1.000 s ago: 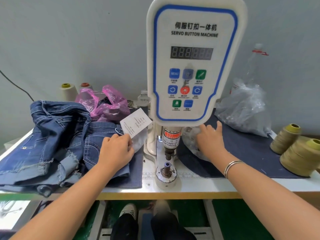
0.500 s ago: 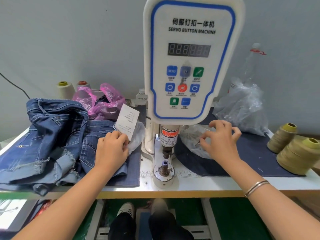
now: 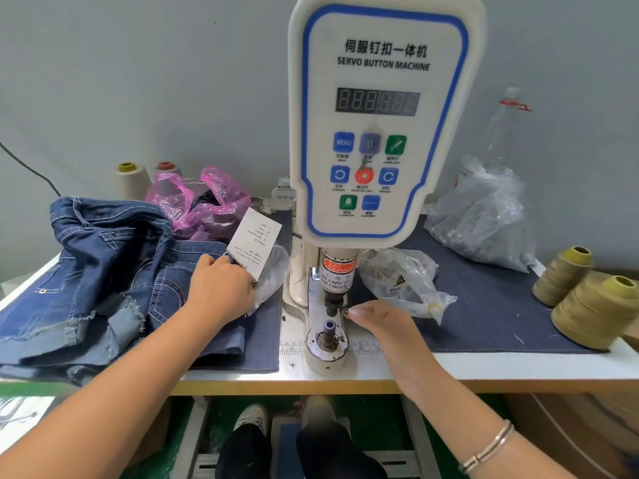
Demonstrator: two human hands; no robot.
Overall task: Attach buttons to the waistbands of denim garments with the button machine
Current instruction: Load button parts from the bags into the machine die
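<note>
The white servo button machine stands at the table's middle, its punch head above the lower die. My right hand pinches a small button right beside the punch head. A pile of blue denim garments lies on the left. My left hand rests on the denim and holds its edge by a white paper tag and a small clear bag. A clear bag of buttons lies just right of the machine.
A pink plastic bag and two thread cones sit behind the denim. A larger clear bag and a plastic bottle stand at the back right, olive thread cones at the far right. My feet are under the table.
My right hand has left the clear bag of buttons and come down left to the punch head with a button pinched. My left hand has stayed on the denim.
</note>
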